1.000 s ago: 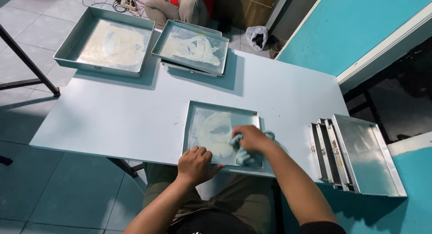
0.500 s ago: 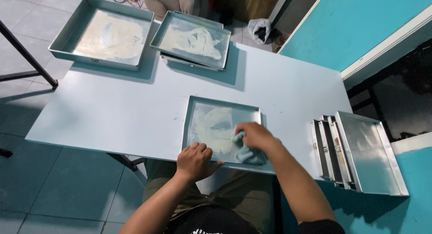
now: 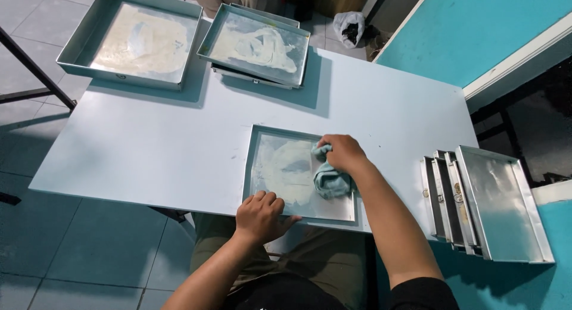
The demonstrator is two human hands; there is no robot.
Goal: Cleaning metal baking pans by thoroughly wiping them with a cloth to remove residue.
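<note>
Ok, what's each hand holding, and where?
Right hand grips the bunched teal cloth at its top; left hand presses the metal tray's near edge.

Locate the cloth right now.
Head view: the blue-green cloth is under the right hand, inside the near metal tray at the table's front edge, right of the left hand.
</note>
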